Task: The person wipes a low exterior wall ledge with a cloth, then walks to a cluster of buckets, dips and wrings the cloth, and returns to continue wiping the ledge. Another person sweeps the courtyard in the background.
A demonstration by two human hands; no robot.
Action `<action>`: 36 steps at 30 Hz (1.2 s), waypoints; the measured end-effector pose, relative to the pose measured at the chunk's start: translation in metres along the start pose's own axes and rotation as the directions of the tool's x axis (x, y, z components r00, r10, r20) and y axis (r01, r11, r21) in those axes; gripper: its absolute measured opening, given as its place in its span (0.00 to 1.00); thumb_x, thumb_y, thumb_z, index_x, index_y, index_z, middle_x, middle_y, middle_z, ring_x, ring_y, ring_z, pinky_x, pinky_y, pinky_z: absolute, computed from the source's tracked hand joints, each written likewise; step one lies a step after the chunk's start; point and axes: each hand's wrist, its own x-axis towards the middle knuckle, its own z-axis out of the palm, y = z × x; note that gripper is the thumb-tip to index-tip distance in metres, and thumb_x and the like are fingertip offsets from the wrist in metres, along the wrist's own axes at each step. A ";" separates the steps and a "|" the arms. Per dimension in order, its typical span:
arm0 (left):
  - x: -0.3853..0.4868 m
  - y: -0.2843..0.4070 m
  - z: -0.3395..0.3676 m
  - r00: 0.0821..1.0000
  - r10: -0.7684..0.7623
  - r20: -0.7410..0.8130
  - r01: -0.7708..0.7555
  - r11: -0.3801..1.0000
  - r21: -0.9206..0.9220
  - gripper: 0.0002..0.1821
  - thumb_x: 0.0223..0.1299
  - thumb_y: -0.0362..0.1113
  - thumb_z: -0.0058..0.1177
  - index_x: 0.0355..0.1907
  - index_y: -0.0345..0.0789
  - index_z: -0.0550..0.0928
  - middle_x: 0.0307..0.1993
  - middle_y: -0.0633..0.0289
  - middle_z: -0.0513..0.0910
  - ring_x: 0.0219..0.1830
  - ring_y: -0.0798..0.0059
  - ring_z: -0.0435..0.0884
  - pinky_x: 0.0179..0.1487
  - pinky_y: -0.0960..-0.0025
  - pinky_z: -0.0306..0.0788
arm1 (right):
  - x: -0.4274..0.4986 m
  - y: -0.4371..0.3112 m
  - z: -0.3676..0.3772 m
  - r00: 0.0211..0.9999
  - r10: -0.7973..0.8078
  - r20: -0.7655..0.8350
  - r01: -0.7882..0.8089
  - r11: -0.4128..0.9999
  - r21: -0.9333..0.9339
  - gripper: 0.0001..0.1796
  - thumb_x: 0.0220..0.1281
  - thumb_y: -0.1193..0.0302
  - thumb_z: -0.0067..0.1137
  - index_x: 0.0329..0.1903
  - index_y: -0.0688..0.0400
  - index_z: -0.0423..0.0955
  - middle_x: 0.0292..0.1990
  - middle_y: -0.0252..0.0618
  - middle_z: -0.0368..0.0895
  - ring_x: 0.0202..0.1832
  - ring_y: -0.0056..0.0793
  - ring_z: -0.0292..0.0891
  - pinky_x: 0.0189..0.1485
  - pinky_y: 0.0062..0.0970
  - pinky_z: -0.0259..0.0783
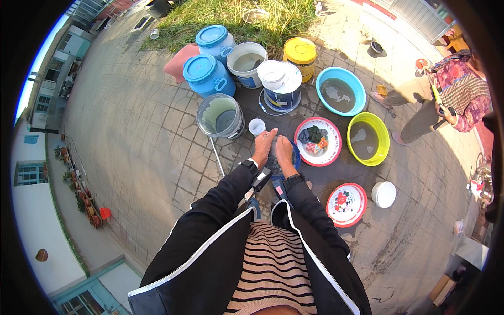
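Observation:
My left hand (264,147) and my right hand (284,151) are close together above a blue basin (297,151). Their fingers curl inward, and whatever they may hold is hidden. Greyish contents (273,163) show in the basin below my wrists. Just beyond my left hand stands a white plastic cup (257,126) with something pale in it. To the right of my hands, a red-rimmed enamel basin (335,136) holds dark wet cloth (314,134).
Beyond my hands are a grey bucket (236,130), blue lidded drums (201,69), a white bucket (252,75) and a yellow-lidded pail (300,51). On the right are cyan (360,92) and lime basins (382,147) of murky water, a flowered basin (346,222), a white tub (383,194) and a standing person (453,94).

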 end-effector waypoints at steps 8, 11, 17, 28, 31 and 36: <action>0.001 -0.013 -0.021 0.996 -0.080 0.034 0.087 0.912 -0.400 0.13 0.62 0.40 0.57 0.39 0.32 0.75 0.34 0.55 0.84 0.32 0.75 0.80 0.37 0.72 0.75 | -0.043 -0.030 -0.026 0.960 -0.277 0.037 0.278 0.961 -0.005 0.33 0.65 0.55 0.52 0.65 0.63 0.58 0.59 0.58 0.66 0.59 0.49 0.66 0.58 0.39 0.64; -0.007 -0.017 -0.020 0.995 -0.099 0.000 0.089 0.901 -0.425 0.12 0.63 0.40 0.56 0.36 0.32 0.76 0.30 0.59 0.82 0.31 0.75 0.80 0.36 0.71 0.76 | -0.062 -0.036 -0.020 0.921 -0.388 -0.007 0.388 0.921 -0.027 0.29 0.67 0.58 0.50 0.63 0.64 0.59 0.57 0.58 0.68 0.57 0.49 0.68 0.56 0.40 0.65; -0.022 -0.012 -0.015 0.991 -0.127 -0.030 0.070 0.707 -0.704 0.11 0.63 0.39 0.56 0.33 0.33 0.76 0.19 0.64 0.74 0.21 0.75 0.74 0.27 0.70 0.73 | -0.067 -0.028 0.003 0.987 -0.022 -0.161 0.045 0.988 0.147 0.22 0.71 0.56 0.41 0.42 0.65 0.70 0.36 0.58 0.80 0.40 0.56 0.77 0.42 0.46 0.70; -0.032 0.003 -0.040 0.997 -0.079 0.019 0.079 0.879 -0.471 0.09 0.62 0.37 0.56 0.33 0.33 0.77 0.13 0.68 0.64 0.16 0.75 0.65 0.27 0.68 0.66 | -0.071 -0.006 0.032 0.980 -0.133 -0.150 0.140 0.989 0.039 0.19 0.67 0.68 0.37 0.26 0.65 0.73 0.29 0.55 0.79 0.34 0.55 0.76 0.39 0.48 0.70; -0.032 0.008 -0.034 0.995 -0.065 0.076 0.092 0.894 -0.438 0.08 0.62 0.36 0.55 0.33 0.33 0.76 0.13 0.69 0.63 0.17 0.76 0.64 0.27 0.68 0.66 | -0.066 0.000 0.032 0.980 -0.142 -0.139 0.148 0.989 0.032 0.18 0.67 0.70 0.36 0.29 0.64 0.74 0.29 0.54 0.80 0.34 0.52 0.78 0.39 0.45 0.72; -0.031 0.013 -0.033 0.980 -0.060 0.189 0.128 0.917 -0.377 0.09 0.65 0.37 0.53 0.35 0.33 0.76 0.13 0.70 0.62 0.18 0.78 0.63 0.28 0.71 0.64 | -0.066 -0.001 0.034 0.991 0.024 -0.131 0.009 0.970 0.244 0.22 0.64 0.64 0.37 0.28 0.66 0.78 0.30 0.57 0.80 0.36 0.53 0.78 0.41 0.44 0.71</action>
